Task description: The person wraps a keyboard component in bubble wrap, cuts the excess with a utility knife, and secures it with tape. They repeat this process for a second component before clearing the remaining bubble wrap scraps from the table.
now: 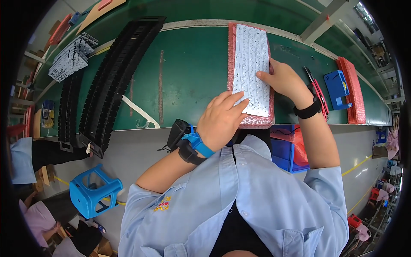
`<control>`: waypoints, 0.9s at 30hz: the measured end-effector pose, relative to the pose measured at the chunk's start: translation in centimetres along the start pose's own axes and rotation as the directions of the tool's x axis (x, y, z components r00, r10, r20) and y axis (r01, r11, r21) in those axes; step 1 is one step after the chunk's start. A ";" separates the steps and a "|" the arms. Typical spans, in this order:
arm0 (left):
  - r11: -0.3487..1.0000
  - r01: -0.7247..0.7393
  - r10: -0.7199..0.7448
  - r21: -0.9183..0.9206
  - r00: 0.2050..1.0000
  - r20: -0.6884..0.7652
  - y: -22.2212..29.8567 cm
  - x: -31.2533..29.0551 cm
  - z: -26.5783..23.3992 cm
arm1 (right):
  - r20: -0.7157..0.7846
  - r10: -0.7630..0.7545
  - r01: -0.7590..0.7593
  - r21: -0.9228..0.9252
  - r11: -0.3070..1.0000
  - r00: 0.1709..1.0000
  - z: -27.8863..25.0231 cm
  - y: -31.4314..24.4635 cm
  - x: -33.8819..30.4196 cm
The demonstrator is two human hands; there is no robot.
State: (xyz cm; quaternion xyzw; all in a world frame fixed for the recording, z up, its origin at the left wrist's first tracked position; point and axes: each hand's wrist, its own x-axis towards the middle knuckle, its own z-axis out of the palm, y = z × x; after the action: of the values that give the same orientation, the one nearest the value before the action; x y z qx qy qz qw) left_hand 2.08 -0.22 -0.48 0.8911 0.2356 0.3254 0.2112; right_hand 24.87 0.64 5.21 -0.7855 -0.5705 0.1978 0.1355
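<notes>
A long white keyboard circuit board (pixel 251 55) lies lengthwise on pink bubble wrap (pixel 231 43) at the table's front edge. My right hand (pixel 287 79) pinches the board's right edge, thumb on top and fingers curled at the side, partly hidden. Over the near left corner, my left hand (pixel 222 115) rests with its fingers stretched onto the board; its thumb is out of sight. A wristband with a blue strap (pixel 198 144) circles my left wrist, and a black band (pixel 308 110) the right.
Black slotted racks (pixel 115 77) and a stack of patterned boards (pixel 73 58) stand left on the green table (pixel 184 64). To the right lie a red-and-black tool (pixel 318 96), a blue holder (pixel 337 89) and more pink wrap (pixel 353 94). A blue stool (pixel 92 192) stands left on the floor.
</notes>
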 end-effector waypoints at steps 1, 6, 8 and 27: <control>1.000 0.001 -0.001 -0.002 1.000 -0.007 0.0 0.0 0.0 | -0.025 -0.042 0.040 -0.076 0.996 0.999 -0.4 0.0 0.3; 0.999 0.004 -0.003 0.034 1.000 -0.022 0.1 -0.2 0.2 | -0.248 -0.297 0.219 -0.299 0.929 0.922 -2.6 2.3 7.8; 1.000 -0.018 0.019 0.025 0.999 -0.029 0.2 0.0 0.5 | -0.348 -0.392 0.273 -0.345 0.898 0.852 -1.7 5.7 12.9; 0.999 0.043 -0.043 0.029 0.999 -0.002 0.5 -0.6 -0.3 | 0.153 -0.559 0.571 -0.047 0.819 0.815 -18.0 -8.1 2.4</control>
State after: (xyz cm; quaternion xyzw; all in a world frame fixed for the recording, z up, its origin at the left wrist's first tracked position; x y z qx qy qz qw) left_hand 1.65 -0.91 -0.29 0.8886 0.2596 0.3179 0.2049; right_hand 27.10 5.63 24.35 -0.5710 -0.7942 0.1740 0.1141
